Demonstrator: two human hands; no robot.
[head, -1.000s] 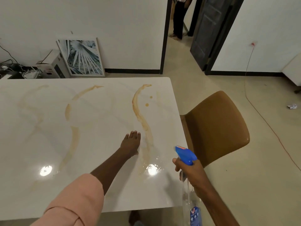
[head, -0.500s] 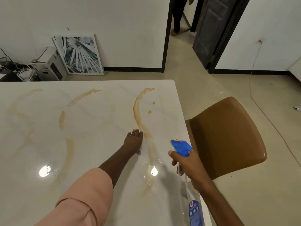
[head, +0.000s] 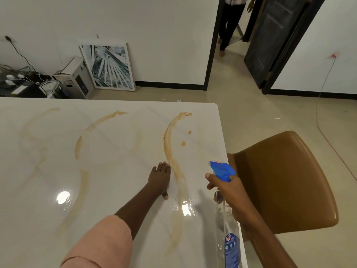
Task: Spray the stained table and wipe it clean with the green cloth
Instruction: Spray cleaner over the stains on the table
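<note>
Nearest to me, at the bottom right, my right hand (head: 229, 192) has its grip clamped on the neck of a clear spray bottle (head: 229, 238). My fingers curl round the neck just under the blue trigger head (head: 222, 170), and the nozzle points out over the counter (head: 119, 144) from its right edge. The bottle body hangs below my fist, with a blue label low on it.

Left of that, my left arm in a peach sleeve (head: 100, 242) reaches forward, and my left hand (head: 159, 176) lies flat on the counter, grip apart, fingers straight and together, palm down.

Between my two hands a patch of wet droplets (head: 183, 205) glistens around a bright lamp reflection, lying over the near end of a long tan stain (head: 170, 149). That streak curves away to the far edge, with two small tan spots just right of it. Fainter tan streaks (head: 81, 147) loop across the middle and left of the white glossy surface.

Right of the counter, a brown padded chair (head: 286, 180) stands tucked close against its edge.

Beyond the far edge, a framed palm-leaf print (head: 108, 67) leans against the white wall, with a white box and tangled cables (head: 29, 78) to its left. Farther right, a person's legs (head: 228, 26) show in an open doorway beside a dark door (head: 270, 35).
</note>
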